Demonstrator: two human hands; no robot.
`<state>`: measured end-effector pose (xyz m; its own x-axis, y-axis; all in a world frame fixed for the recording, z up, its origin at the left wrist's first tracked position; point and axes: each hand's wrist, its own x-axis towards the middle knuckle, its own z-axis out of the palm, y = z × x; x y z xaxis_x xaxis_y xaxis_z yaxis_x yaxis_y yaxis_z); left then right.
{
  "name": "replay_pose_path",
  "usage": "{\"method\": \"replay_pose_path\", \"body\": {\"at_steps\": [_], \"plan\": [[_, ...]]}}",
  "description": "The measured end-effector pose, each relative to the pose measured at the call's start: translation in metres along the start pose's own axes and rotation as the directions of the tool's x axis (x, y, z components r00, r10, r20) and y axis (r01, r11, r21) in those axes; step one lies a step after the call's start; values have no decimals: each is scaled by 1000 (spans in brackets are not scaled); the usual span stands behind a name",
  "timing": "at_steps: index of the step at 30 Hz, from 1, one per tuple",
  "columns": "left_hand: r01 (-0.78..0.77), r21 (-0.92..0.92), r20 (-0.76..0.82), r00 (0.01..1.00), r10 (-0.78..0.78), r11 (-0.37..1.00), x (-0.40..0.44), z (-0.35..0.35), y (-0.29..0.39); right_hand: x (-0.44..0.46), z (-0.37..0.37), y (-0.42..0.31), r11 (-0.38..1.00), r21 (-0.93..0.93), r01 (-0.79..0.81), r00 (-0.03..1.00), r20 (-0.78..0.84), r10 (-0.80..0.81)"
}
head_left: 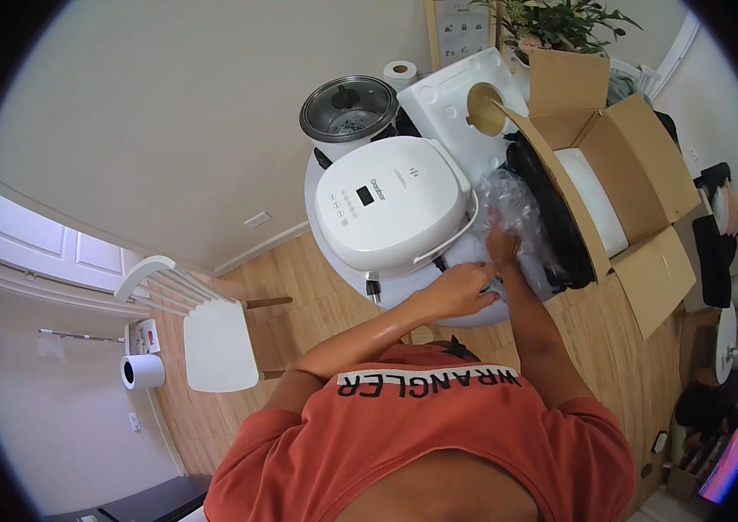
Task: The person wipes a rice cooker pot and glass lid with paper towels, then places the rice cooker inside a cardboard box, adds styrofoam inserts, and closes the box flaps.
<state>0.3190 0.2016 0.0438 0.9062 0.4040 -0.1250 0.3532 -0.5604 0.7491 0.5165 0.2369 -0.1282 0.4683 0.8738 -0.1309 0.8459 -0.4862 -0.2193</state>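
Observation:
Clear crinkled plastic [510, 207] lies on the right part of a round white table [327, 242]. My right hand [501, 244] is on this plastic, its fingers partly hidden in it. Close to the table's front edge, my left hand [466, 289] has its fingers curled at a lower piece of the plastic; what is between them is too small to make out. Left of both hands stands a white rice cooker [393, 202] with a dark display and a handle. A black plug [373, 287] hangs over the table edge below it.
Behind the cooker are a pot with a glass lid [348, 109], a paper roll [400, 71] and white foam [447, 109]. An open cardboard box [639, 157] and a black bag [552, 213] stand at the right. A white chair [219, 344] is at the left.

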Motion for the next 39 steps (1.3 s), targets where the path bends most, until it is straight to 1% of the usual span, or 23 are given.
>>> {"method": "replay_pose_path", "body": {"at_steps": [1,3,5,7,9,10,11,12,13,15,16,18,19,22,24,26,28,30,32,34,36,37,39], "plan": [[7,4,-2,1000,-7,1000,-12,-19,7,6,4,1,995,-95,7,984,177,10],[-241,-247,-145,967,210,938,-38,-55,12,17,-3,5,994,-54,95,968,238,-80],[-173,-355,-188,976,111,919,-65,-105,11,27,-21,13,974,87,209,954,201,-223],[-77,-343,-267,963,-19,936,-83,-150,-15,29,-38,21,940,179,290,938,141,-316],[-119,-531,-425,894,-142,839,-90,-191,-56,27,-57,22,895,226,384,913,56,-405],[-102,-476,-499,849,-172,874,-92,-213,-86,19,-75,13,899,225,375,916,58,-397],[-82,-461,-559,800,-217,884,-92,-233,-115,9,-95,1,951,82,297,950,72,-303],[-48,-523,-569,764,-306,851,-89,-265,-167,6,-99,-21,980,-64,189,980,79,-184],[-22,-578,-581,713,-393,816,-83,-283,-210,8,-97,-25,983,-70,169,983,81,-163],[49,-599,-548,703,-454,799,-66,-301,-282,8,-93,-24,996,-78,31,988,-146,-42],[118,-610,-530,674,-514,783,-55,-303,-312,6,-97,-31,996,-85,2,991,-134,-13],[141,-697,-426,708,-564,703,-34,-305,-358,8,-121,-48,996,-24,-83,986,-150,79],[161,-762,-345,718,-604,627,-23,-304,-379,10,-127,-45,993,-35,-111,984,-142,105],[185,-839,-202,768,-608,512,11,-296,-434,0,-151,-52,976,158,-149,988,-17,154],[162,-882,-146,799,-584,442,29,-293,-442,-10,-187,-96,911,115,-397,917,79,390],[134,-922,-103,819,-565,363,44,-289,-447,-13,-201,-110,923,53,-380,925,16,380],[168,-924,-38,853,-521,343,52,-285,-453,2,-228,-181,921,256,-293,935,-123,332],[192,-928,-6,849,-528,319,60,-281,-460,39,-216,-220,888,460,-20,973,-195,123],[210,-930,20,849,-528,301,66,-282,-465,79,-184,-257,760,631,153,974,-227,-7],[248,-925,62,847,-528,289,68,-285,-469,120,-158,-267,916,400,14,1000,4,-17],[249,-918,50,844,-533,309,69,-288,-456,147,-142,-283,837,505,-212,965,241,99],[247,-912,33,840,-542,326,68,-291,-451,152,-142,-288,835,507,-212,966,238,101],[250,-911,36,841,-541,327,67,-292,-453,161,-147,-295,674,640,-369,915,376,145]]}}
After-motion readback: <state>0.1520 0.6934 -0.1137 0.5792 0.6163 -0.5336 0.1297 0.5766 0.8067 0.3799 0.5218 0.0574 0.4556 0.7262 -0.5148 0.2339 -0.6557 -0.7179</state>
